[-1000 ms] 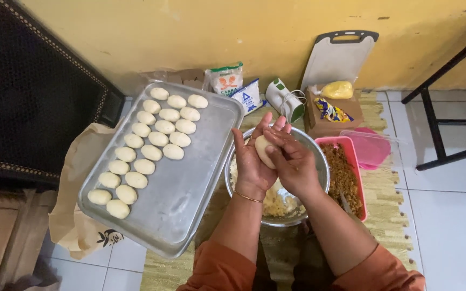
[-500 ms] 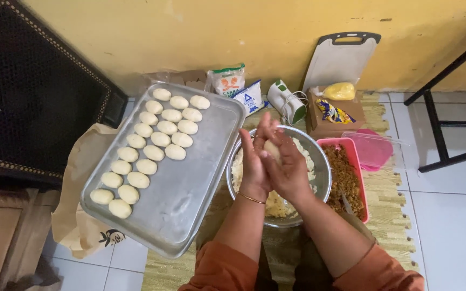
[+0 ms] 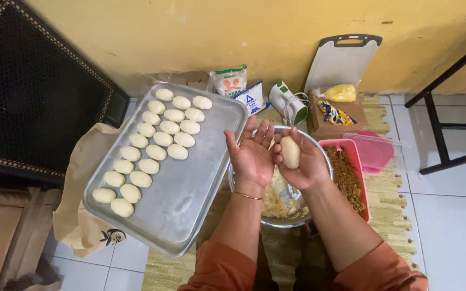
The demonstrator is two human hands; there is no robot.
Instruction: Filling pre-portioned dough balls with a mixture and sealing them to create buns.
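Note:
My right hand holds a smooth oval dough piece above a metal bowl. My left hand is beside it, palm up, fingers spread, holding nothing. The bowl contains pale mashed dough. To the left lies a large metal tray with several shaped dough ovals in rows along its left side. A pink container with brown crumbly filling stands right of the bowl.
A white cutting board leans on the yellow wall. Packets, a cardboard box, a pink lid and a brown paper bag surround the straw mat. A black table leg stands right.
My hands were pressed together rolling the dough; now they have parted, the left palm opened and the shaped piece rests in my right hand.

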